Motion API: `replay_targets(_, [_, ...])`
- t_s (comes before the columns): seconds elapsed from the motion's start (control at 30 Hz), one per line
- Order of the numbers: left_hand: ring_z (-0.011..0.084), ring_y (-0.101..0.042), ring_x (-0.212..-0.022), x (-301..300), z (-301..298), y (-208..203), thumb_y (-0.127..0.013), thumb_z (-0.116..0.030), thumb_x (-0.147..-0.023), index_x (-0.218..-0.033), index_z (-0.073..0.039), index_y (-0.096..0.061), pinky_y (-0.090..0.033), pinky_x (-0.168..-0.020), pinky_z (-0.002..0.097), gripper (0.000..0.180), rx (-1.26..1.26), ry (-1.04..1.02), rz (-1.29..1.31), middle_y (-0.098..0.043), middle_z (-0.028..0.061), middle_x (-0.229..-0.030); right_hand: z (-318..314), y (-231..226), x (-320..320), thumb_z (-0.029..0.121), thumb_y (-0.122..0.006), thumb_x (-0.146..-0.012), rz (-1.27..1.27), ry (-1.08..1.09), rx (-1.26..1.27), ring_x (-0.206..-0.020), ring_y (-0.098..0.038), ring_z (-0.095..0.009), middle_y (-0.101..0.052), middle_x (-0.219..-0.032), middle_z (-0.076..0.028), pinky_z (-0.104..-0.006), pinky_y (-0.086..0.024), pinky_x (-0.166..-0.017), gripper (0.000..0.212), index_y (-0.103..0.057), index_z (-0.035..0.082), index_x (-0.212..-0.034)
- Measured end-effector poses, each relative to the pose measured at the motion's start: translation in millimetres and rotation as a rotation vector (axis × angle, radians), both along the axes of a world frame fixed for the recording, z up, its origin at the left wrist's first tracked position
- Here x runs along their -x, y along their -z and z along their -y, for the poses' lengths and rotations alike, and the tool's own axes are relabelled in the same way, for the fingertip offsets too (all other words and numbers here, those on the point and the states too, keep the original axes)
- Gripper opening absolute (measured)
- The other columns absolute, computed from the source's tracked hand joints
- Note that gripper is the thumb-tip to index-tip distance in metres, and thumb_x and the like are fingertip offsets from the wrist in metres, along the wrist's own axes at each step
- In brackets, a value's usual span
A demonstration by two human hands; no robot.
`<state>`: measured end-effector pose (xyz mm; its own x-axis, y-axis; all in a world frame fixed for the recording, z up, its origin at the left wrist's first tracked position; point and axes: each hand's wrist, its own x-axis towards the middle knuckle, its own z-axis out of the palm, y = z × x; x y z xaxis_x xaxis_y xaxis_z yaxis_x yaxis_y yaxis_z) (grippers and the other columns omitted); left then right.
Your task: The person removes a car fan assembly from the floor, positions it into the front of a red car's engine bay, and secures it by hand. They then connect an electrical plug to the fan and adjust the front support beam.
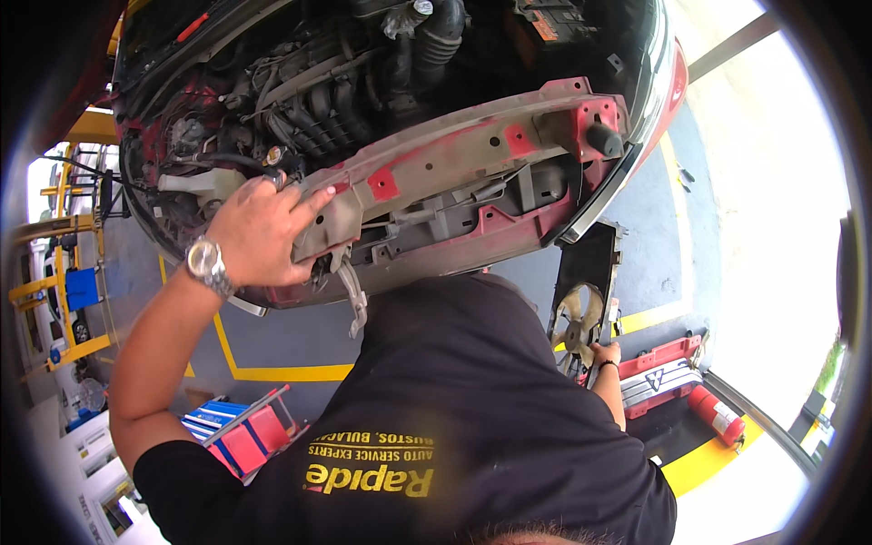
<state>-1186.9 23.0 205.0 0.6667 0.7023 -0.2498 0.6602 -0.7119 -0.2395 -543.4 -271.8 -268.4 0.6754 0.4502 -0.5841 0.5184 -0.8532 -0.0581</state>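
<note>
- The radiator fan shroud (595, 259) is on the near side of the car's front crossmember (445, 163), just off its right end, with a pale-bladed fan (590, 307) in it.
- The right hand (604, 353) is closed on the shroud's near right edge; the rest of the shroud reaches forward from this grip, toward the crossmember's right end.
- Its long axis runs mostly fore and aft, far end leaning slightly right, so it stands crosswise to the crossmember.
- The right hand, already touching it, is the nearer one. The left hand (259, 227) lies over the crossmember's left end, index finger stretched along the metal and thumb low, by a hanging metal bracket (352, 292); whether it grips there I cannot tell, since some fingertips are hidden.
- Writing: on the near side of the crossmember, the black shirt (481, 363) carries yellow lettering, upside down in this view. Beyond its right end, the battery (554, 20) has an orange label. Well to the near right, a fire extinguisher (711, 411) bears a pale label, too small to read.
</note>
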Motion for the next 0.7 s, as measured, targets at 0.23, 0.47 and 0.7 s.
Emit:
replay_targets(0.23, [0.0326,-0.064,-0.101,-7,34,15,-0.087,-0.046,-0.064,-0.143,-0.009,-0.062,-0.053,-0.092,0.0424,0.09,0.035,-0.106,0.002,-0.065,0.0097,-0.098,-5,-17,0,0.042,-0.09,-0.062,-0.069,0.062,0.031,-0.114,-0.07,-0.04,-0.072,-0.119,-0.031,-0.0432,-0.054,-0.1,0.079,-0.067,-0.013,-0.114])
replay_targets(0.47, [0.0247,-0.061,-0.094,-9,64,23,-0.086,-0.047,-0.062,-0.14,-0.01,-0.065,-0.054,-0.087,0.0403,0.089,0.028,-0.184,0.055,-0.059,0.0038,-0.091,-27,-52,0,0.042,-0.088,-0.065,-0.117,0.093,0.086,-0.121,-0.067,-0.04,-0.069,-0.126,-0.032,-0.0416,-0.052,-0.103,0.085,-0.065,-0.017,-0.122])
replay_targets(0.7, [0.0253,-0.061,-0.096,1,70,30,-0.082,-0.052,-0.072,-0.142,-0.006,-0.063,-0.056,-0.081,0.0383,0.086,0.044,-0.112,0.076,-0.06,0.0051,-0.094,-53,-68,-10,0.036,-0.087,-0.07,-0.255,0.156,0.006,-0.111,-0.07,-0.036,-0.071,-0.123,-0.027,-0.0424,-0.054,-0.096,0.082,-0.062,-0.016,-0.127])
